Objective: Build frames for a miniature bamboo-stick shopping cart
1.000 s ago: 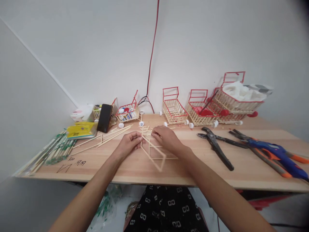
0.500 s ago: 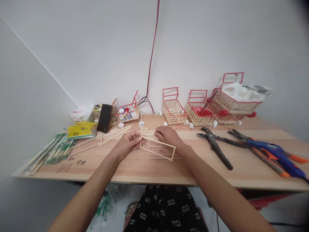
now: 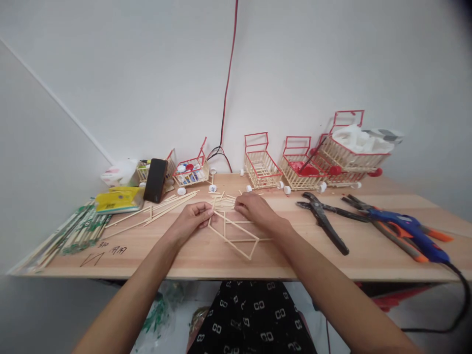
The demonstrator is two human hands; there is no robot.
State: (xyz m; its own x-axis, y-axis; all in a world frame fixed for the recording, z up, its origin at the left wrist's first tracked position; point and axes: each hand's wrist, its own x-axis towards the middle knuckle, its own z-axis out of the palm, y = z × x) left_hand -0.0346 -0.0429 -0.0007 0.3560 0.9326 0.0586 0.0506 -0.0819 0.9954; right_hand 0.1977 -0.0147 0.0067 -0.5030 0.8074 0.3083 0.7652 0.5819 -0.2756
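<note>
Holding a stick frame by its far left corner in the left hand, with thumb and forefinger pinched together on the wood. Slants from that pinch toward the right and nearer the body, above the tabletop. Overlaps in view a second frame just right of the left fingertips, partly hidden by the right hand. Bends the right fingers close together and downward at the right edge of a pile of loose sticks; impossible to tell about a grip on any of them.

Has longer sticks to the left of the left fingers, and past those a phone standing tilted, a yellow packet and, farthest left, sticks in green-marked wrapping. Has pen marks on the wood left of the left wrist.

Has a small cart with bottle caps beyond the left fingers, a bare cart beyond the right fingers, then a cart with red contents and stacked carts farther right, with a white bag on top. Has black pliers right of the right fingers and, well past them, a blue glue gun lying across orange-handled pliers.
</note>
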